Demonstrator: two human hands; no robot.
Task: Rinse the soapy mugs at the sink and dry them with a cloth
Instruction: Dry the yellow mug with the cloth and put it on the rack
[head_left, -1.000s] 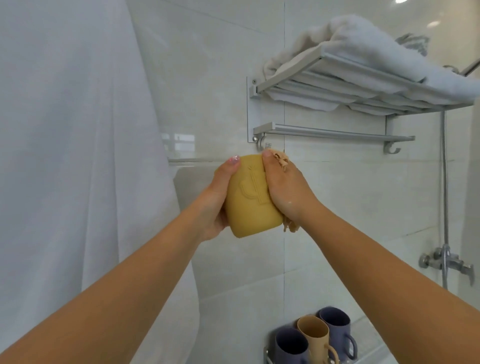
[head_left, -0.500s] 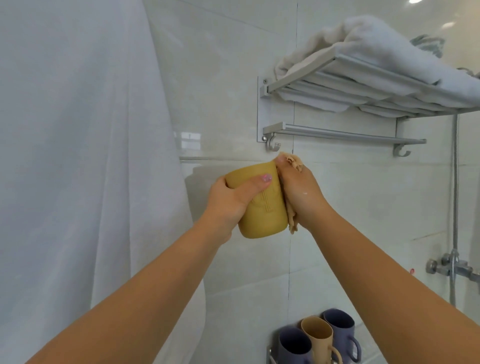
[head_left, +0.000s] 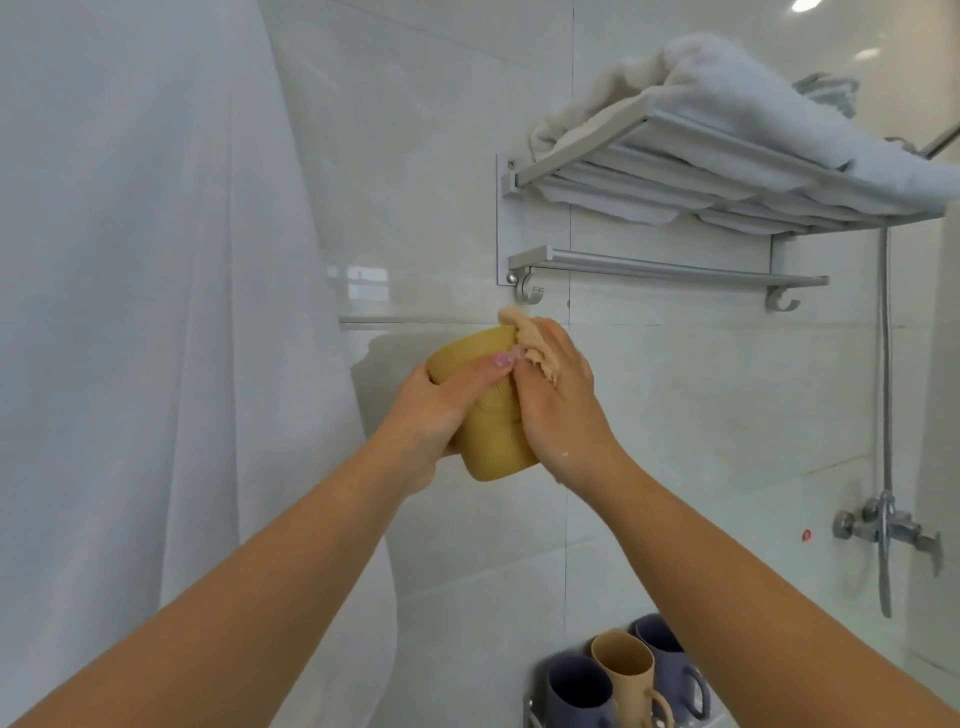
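Left hand (head_left: 431, 410) grip curled round yellow mug (head_left: 493, 421), held mid-air. Right hand (head_left: 558, 400) grip pinches tan cloth (head_left: 530, 345) against mug's right side and rim.

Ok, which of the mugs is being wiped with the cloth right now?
The mustard yellow mug held up between both hands; the cloth is at its rim. The other three mugs, two purple and one tan, stand together in the rack below.

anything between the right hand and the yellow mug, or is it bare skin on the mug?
The tan cloth sits between them: the right hand presses it against the side and rim of the yellow mug. The left hand grips the mug directly, with nothing visible in between.
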